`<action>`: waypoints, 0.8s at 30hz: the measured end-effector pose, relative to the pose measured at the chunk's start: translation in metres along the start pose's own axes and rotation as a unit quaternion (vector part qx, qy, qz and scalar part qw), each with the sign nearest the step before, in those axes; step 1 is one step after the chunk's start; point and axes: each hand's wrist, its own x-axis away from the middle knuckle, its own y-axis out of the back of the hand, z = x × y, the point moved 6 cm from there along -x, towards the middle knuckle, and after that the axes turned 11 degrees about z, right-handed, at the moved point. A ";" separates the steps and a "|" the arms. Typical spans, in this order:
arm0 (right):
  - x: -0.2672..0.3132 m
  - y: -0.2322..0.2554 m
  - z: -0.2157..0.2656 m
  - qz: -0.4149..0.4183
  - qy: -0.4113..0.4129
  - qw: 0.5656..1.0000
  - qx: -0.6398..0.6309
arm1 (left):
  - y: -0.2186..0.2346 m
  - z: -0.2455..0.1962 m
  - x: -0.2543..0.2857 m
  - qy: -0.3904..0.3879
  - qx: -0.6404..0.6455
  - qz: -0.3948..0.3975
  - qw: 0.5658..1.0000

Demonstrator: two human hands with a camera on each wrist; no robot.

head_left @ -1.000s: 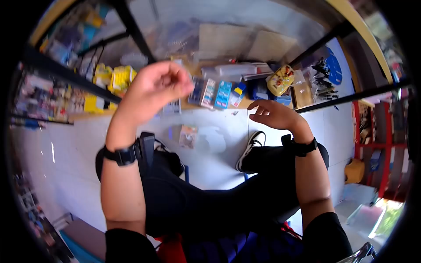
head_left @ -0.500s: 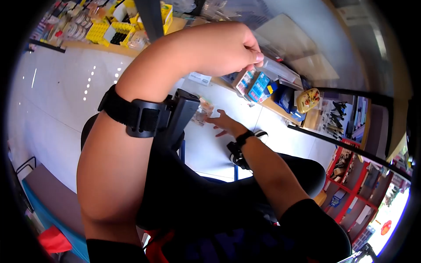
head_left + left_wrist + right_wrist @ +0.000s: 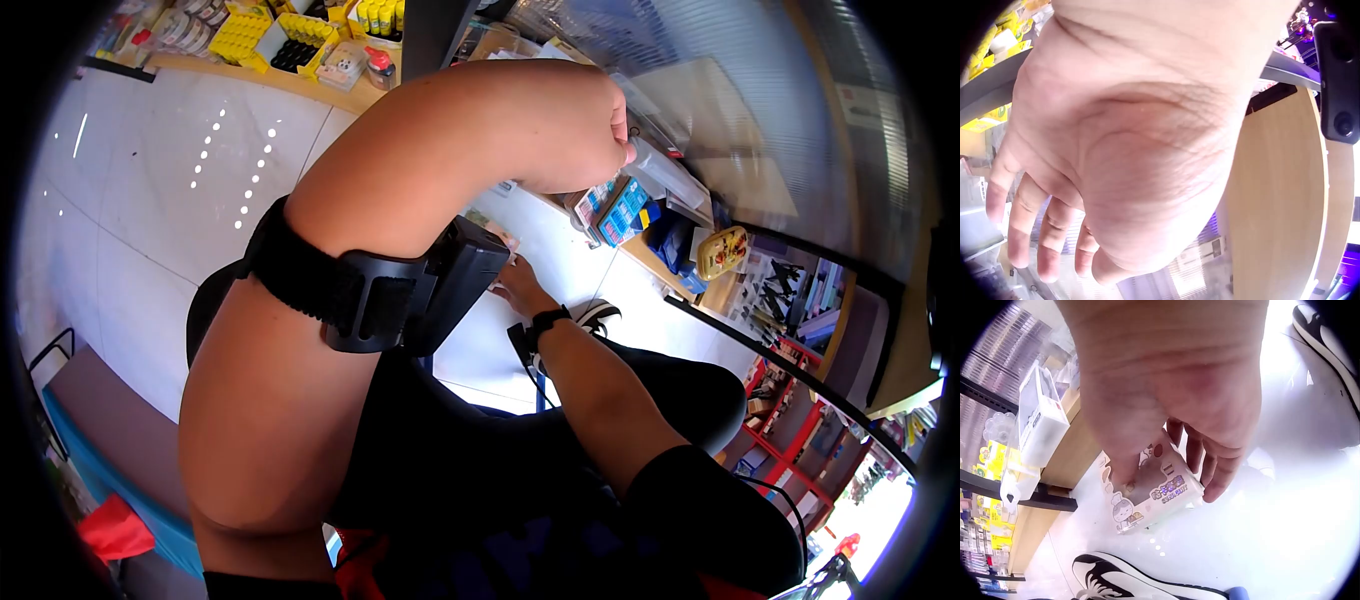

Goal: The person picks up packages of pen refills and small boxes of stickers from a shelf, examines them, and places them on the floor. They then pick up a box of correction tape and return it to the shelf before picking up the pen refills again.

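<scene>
Low over the white tiled floor, my right hand [image 3: 522, 290] reaches down to a small printed box [image 3: 1175, 490] with a clear window, cartoon figure and lettering. In the right wrist view the thumb lies on one side of the box and the fingers [image 3: 1219, 475] curl at the other, pinching it. My left hand [image 3: 580, 135] is raised at the shelf, near blue and white packs [image 3: 625, 212]. Its fingers [image 3: 1050, 244] hang loosely in the left wrist view, with nothing seen in them.
A black shelf bar [image 3: 435, 40] stands beside the left forearm. Yellow trays [image 3: 240, 38] of goods line the shelf at left. A yellow tin [image 3: 722, 253] sits on the shelf at right. My shoe [image 3: 1122, 575] is close to the box.
My right hand has lowered to the box on the floor and taken hold of it. My left arm has swung right across the shelf; the head view has turned with it.
</scene>
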 end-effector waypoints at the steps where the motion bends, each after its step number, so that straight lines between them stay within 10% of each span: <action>1: -0.001 0.000 0.000 0.024 0.005 1.000 -0.005 | 0.001 0.000 -0.001 0.000 -0.007 0.001 1.000; 9: 0.012 0.004 0.000 -0.035 -0.020 0.999 -0.011 | -0.002 -0.004 -0.004 0.002 -0.015 0.006 1.000; 24: 0.101 0.007 0.078 0.172 0.053 0.980 -0.091 | -0.038 -0.013 -0.028 -0.105 0.154 0.093 0.978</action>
